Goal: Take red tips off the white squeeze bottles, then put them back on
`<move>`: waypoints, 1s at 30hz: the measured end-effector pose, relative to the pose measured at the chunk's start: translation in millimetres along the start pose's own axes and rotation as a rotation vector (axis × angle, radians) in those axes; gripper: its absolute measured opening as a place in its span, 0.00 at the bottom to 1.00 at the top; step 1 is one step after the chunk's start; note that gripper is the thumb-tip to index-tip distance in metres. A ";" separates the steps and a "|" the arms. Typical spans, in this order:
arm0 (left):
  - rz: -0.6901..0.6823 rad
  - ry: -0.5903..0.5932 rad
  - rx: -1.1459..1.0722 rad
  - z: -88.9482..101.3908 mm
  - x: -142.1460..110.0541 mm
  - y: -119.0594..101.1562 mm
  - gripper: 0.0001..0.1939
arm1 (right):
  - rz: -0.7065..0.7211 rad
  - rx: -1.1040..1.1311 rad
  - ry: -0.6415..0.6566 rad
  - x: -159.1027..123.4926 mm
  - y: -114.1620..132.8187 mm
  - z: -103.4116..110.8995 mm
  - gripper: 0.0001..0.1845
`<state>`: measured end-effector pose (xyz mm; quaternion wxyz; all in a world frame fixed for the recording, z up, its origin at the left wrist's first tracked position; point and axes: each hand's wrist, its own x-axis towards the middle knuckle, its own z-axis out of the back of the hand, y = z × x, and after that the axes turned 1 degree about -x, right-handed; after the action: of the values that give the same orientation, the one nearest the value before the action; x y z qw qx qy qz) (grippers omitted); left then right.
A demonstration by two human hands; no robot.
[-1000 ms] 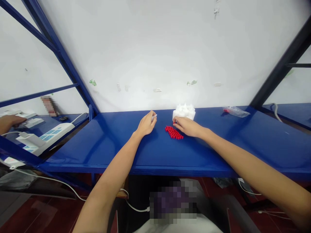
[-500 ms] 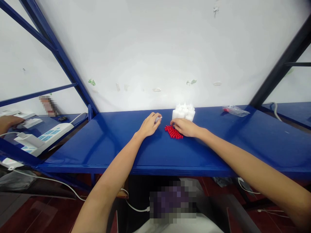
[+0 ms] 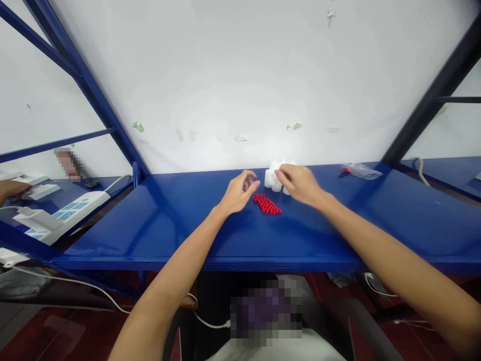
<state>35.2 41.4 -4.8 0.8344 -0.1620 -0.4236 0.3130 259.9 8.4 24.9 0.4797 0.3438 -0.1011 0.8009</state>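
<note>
A pile of small red beads [image 3: 267,204] lies on the blue shelf [image 3: 188,225]. Just behind it stands a cluster of small white bottles [image 3: 271,179]. My left hand [image 3: 237,193] hovers left of the beads with its fingers apart, and I see nothing in it. Reaching over the cluster from the right, my right hand [image 3: 300,183] has its fingertips pinched together on the top of one white bottle. It hides part of the cluster.
A clear plastic bag [image 3: 361,171] with something red in it lies at the back right. On the neighbouring shelf to the left are a white power strip [image 3: 62,215], cables and another person's hand [image 3: 10,188]. Slanted blue and black frame bars rise on both sides.
My left hand has lifted and opened; the small white piece it held is no longer seen. My right hand has risen from the beads to the white bottles.
</note>
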 end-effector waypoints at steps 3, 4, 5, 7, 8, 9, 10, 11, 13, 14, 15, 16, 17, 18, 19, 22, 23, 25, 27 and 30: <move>0.050 0.011 0.133 7.6 -0.4 14.6 0.18 | -0.157 -0.178 -0.090 1.6 -21.2 13.2 0.21; 0.087 0.016 0.162 10.1 -0.8 19.8 0.17 | -0.209 -0.215 -0.089 1.8 -27.4 15.9 0.22; 0.129 0.011 0.183 12.2 -1.2 24.9 0.15 | -0.253 -0.244 -0.077 1.7 -32.7 17.3 0.22; 0.205 -0.013 0.205 15.3 -1.7 33.7 0.12 | -0.311 -0.279 -0.030 1.3 -40.1 16.5 0.22; 0.231 -0.024 0.211 16.3 -1.8 37.2 0.12 | -0.325 -0.289 -0.001 1.1 -42.3 14.8 0.22; 0.246 -0.033 0.217 17.0 -1.7 40.2 0.13 | -0.332 -0.297 0.027 0.9 -43.7 12.7 0.23; 0.253 -0.037 0.224 17.6 -1.7 42.5 0.13 | -0.334 -0.302 0.056 0.7 -44.4 10.6 0.23; 0.255 -0.039 0.234 18.1 -1.7 44.5 0.15 | -0.333 -0.305 0.083 0.5 -44.7 8.7 0.24; 0.263 -0.033 0.260 19.2 -1.9 47.4 0.18 | -0.334 -0.304 0.127 0.2 -44.5 6.6 0.25; 0.273 -0.025 0.276 19.7 -2.1 48.5 0.20 | -0.339 -0.303 0.142 0.0 -44.1 6.3 0.26; 0.288 -0.015 0.296 20.3 -2.5 49.4 0.20 | -0.347 -0.304 0.150 -0.2 -43.7 6.5 0.27; 0.305 -0.004 0.321 20.9 -2.8 50.2 0.21 | -0.359 -0.306 0.150 -0.3 -43.2 7.0 0.28; 0.320 0.007 0.348 21.5 -3.2 50.7 0.20 | -0.371 -0.309 0.146 -0.4 -42.8 7.6 0.28; 0.331 0.018 0.374 22.1 -3.6 51.1 0.20 | -0.379 -0.308 0.141 -0.2 -42.4 8.1 0.28; 0.338 0.028 0.392 22.6 -3.9 51.3 0.20 | -0.381 -0.304 0.134 0.1 -42.1 8.5 0.27; 0.325 0.052 0.384 24.0 -4.6 51.4 0.20 | -0.335 -0.301 0.094 2.3 -42.1 8.9 0.24; 0.314 0.057 0.371 24.4 -4.8 51.4 0.21 | -0.321 -0.316 0.075 3.1 -42.4 9.1 0.24; 0.289 0.060 0.356 25.0 -5.1 51.7 0.21 | -0.335 -0.342 0.054 4.6 -43.7 9.7 0.25; 0.275 0.061 0.358 25.4 -5.3 51.9 0.21 | -0.385 -0.312 0.073 5.2 -45.2 10.4 0.26; 0.271 0.088 0.365 25.3 -5.3 50.7 0.20 | -0.436 -0.199 0.098 4.4 -46.2 10.0 0.21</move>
<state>-7.2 76.1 -20.3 0.8179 -0.0770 -0.2977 0.4863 301.8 30.6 27.5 0.6772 0.2693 -0.0794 0.6802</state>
